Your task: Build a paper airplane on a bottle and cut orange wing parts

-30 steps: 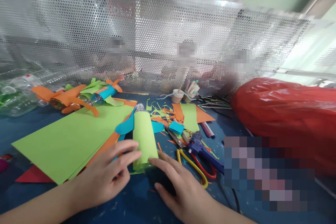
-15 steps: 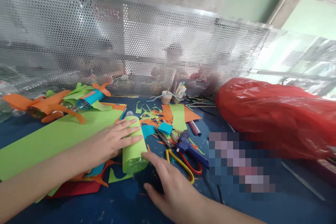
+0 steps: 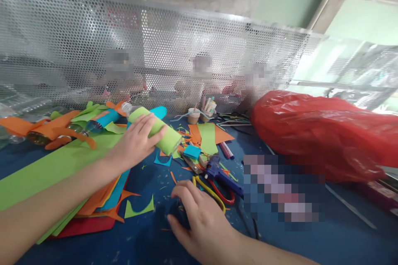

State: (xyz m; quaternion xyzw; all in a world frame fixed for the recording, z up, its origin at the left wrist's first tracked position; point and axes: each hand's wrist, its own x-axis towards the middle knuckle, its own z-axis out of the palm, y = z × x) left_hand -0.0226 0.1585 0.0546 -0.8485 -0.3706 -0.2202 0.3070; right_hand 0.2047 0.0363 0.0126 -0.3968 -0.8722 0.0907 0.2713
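A plastic bottle wrapped in light green paper [image 3: 166, 138] lies tilted in the grip of my left hand [image 3: 138, 136], its neck pointing up and left. A blue paper piece [image 3: 159, 112] shows behind it; whether it is attached I cannot tell. My right hand [image 3: 200, 215] rests low over the blue table, thumb and curled fingers apart, and a dark patch between them is hard to make out. Just beyond that hand are scissors with yellow handles [image 3: 214, 194] and a blue glue gun [image 3: 222, 177].
Paper-covered bottles with orange and green pieces [image 3: 57, 128] lie at the left, near large green sheets [image 3: 40, 163]. Paper scraps [image 3: 208, 138] and pots of markers [image 3: 209, 109] stand mid-table. A red plastic bag [image 3: 311, 136] fills the right, before a perforated metal screen [image 3: 174, 45].
My left hand has lifted the green-wrapped bottle up and away to the left, tilting it. My right hand no longer touches the bottle and stays nearly in place.
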